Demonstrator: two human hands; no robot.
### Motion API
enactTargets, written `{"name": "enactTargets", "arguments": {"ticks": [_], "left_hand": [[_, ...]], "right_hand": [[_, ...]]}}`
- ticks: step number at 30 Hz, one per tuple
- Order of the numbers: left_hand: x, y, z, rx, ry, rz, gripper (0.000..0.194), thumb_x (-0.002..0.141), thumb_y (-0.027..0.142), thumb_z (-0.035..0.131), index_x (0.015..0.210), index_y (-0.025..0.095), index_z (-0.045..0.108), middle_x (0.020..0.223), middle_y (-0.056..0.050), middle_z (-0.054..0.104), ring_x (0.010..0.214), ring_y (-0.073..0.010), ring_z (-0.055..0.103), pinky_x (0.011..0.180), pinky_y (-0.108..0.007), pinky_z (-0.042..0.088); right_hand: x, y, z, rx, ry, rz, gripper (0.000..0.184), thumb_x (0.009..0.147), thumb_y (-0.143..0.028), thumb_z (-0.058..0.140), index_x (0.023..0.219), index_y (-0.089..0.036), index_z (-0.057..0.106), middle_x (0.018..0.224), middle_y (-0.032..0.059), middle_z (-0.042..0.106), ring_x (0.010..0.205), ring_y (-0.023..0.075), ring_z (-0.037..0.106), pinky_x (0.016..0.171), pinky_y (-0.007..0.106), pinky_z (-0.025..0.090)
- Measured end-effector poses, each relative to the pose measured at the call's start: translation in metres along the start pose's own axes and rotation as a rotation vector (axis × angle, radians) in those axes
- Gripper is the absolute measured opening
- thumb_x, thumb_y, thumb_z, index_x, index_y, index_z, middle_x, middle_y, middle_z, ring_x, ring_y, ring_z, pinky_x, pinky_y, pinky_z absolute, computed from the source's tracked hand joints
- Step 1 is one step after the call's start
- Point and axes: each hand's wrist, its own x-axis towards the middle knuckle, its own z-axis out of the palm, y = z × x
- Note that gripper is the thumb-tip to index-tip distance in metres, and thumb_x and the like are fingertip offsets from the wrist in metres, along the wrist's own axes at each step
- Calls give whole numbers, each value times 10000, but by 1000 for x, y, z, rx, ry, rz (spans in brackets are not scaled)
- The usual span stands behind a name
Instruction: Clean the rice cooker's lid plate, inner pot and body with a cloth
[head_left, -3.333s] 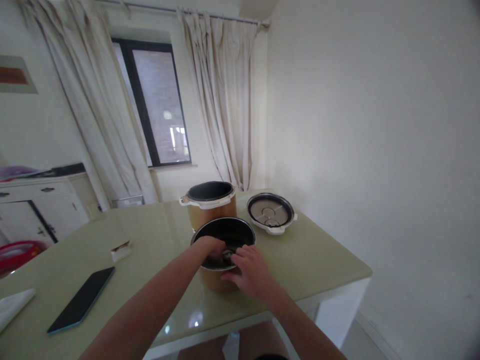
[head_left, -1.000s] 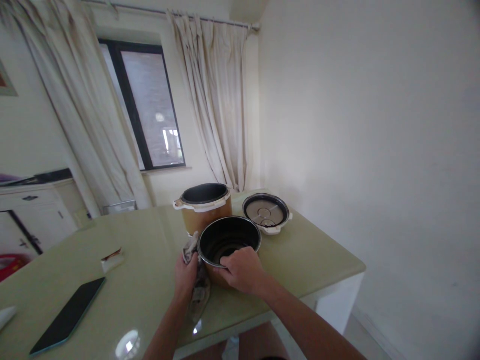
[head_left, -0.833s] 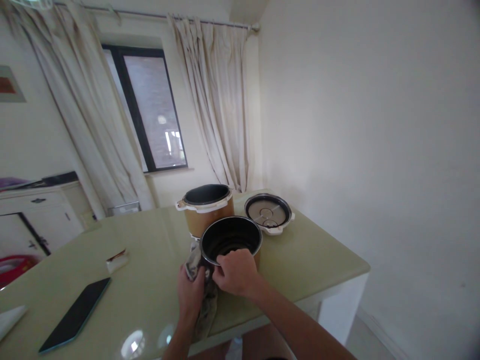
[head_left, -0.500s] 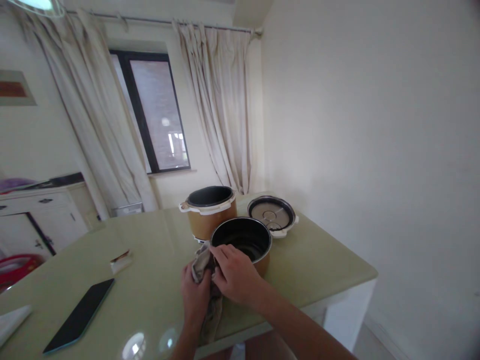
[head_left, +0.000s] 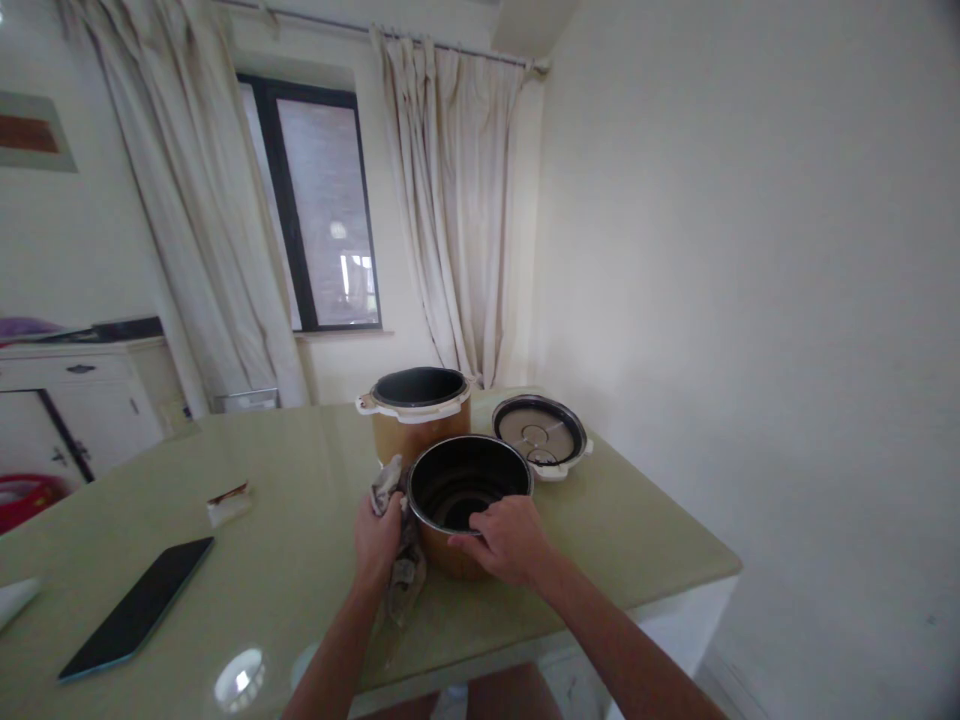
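A dark-lined inner pot [head_left: 461,470] with a brown outside stands on the table near me. My right hand [head_left: 510,535] is closed over its near right rim, fingers inside and thumb outside. In my left hand [head_left: 377,535] a crumpled greyish cloth [head_left: 407,570] is gripped, hanging down beside the pot's left wall. Just behind the pot stands the cooker body [head_left: 390,432], brown with a white rim and a dark interior. To the right of it a round lid [head_left: 536,435] lies with its inner side up.
On the left of the pale green table [head_left: 300,590] lie a dark tablet [head_left: 139,608] and a small whitish packet [head_left: 229,505]. A white object [head_left: 16,598] sits at the left edge. A wall [head_left: 712,300] rises on the right.
My right hand has left the cloth and moved right onto the pot's rim. My left hand keeps the cloth, now at the pot's left side.
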Motion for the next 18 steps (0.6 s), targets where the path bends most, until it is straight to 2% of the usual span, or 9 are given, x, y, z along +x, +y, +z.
{"name": "enactTargets", "arguments": {"ticks": [5, 8, 11, 14, 16, 18], "left_hand": [[-36, -4, -23, 148, 106, 84, 267, 799, 477, 583, 884, 227, 623, 864, -63, 669, 851, -279, 658, 817, -423, 519], [-55, -5, -29, 163, 98, 113, 283, 806, 502, 577, 870, 229, 607, 844, -36, 627, 815, -252, 638, 785, -393, 512], [-58, -7, -31, 124, 87, 127, 334, 790, 530, 587, 905, 219, 622, 884, -46, 629, 839, -257, 637, 796, -395, 522], [-47, -12, -34, 105, 98, 109, 382, 781, 517, 589, 986, 200, 649, 953, -72, 658, 913, -278, 652, 852, -417, 528], [-35, -14, -36, 105, 101, 89, 399, 772, 508, 599, 1012, 195, 657, 989, -88, 679, 964, -293, 660, 890, -435, 526], [-22, -16, -35, 95, 109, 61, 399, 755, 507, 615, 1005, 198, 659, 1001, -101, 697, 990, -305, 665, 898, -449, 527]], "right_hand": [[12, -49, 0, 51, 60, 145, 638, 1047, -633, 370, 861, -184, 783, 815, 137, 783, 756, 255, 738, 673, 326, 407], [21, -76, 2, 104, 74, 210, 573, 1055, -556, 383, 888, -162, 764, 841, 153, 781, 775, 259, 737, 706, 336, 437], [22, -86, 0, 184, 97, 207, 462, 1057, -499, 421, 952, -173, 731, 903, 124, 780, 831, 243, 724, 752, 326, 458], [14, -65, -13, 282, 132, 39, 365, 1072, -473, 444, 1162, -214, 686, 1093, 77, 764, 1033, 218, 683, 841, 302, 468], [8, -36, -24, 307, 171, -79, 400, 1083, -495, 443, 1315, -226, 627, 1240, 71, 725, 1165, 206, 624, 935, 305, 452], [5, -2, -30, 250, 211, -117, 470, 1071, -560, 451, 1302, -200, 647, 1267, 88, 714, 1169, 221, 608, 997, 338, 419]]}}
